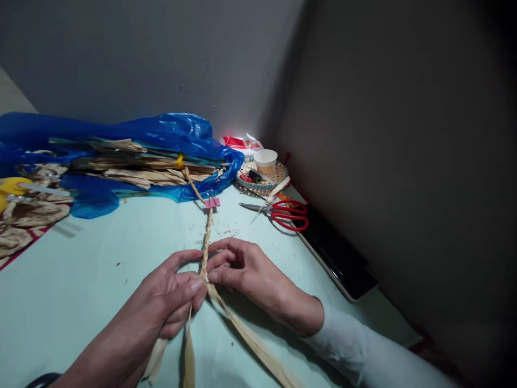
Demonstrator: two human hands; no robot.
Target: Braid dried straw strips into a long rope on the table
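A narrow braid [206, 237] of pale dry husk strips runs down the middle, its far end under a pink binder clip [212, 202]. My left hand [173, 296] pinches the near end of the braid between thumb and fingers. From the right, my right hand [242, 269] touches the braid at the same spot, fingers bent and thumb against it. Below the hands, loose strips spread out: a long one [250, 337] to the lower right, another [189, 355] straight down, and a short one [155, 360] under my left hand.
Behind lies a blue plastic bag [177, 129] with bundled husks [137, 167]. A woven basket [260, 187] holds a paper cup [265, 159]. Red-handled scissors [288, 214] and a black tablet [335, 253] lie right. A yellow tool [14, 187] and braided pieces [36, 213] are left.
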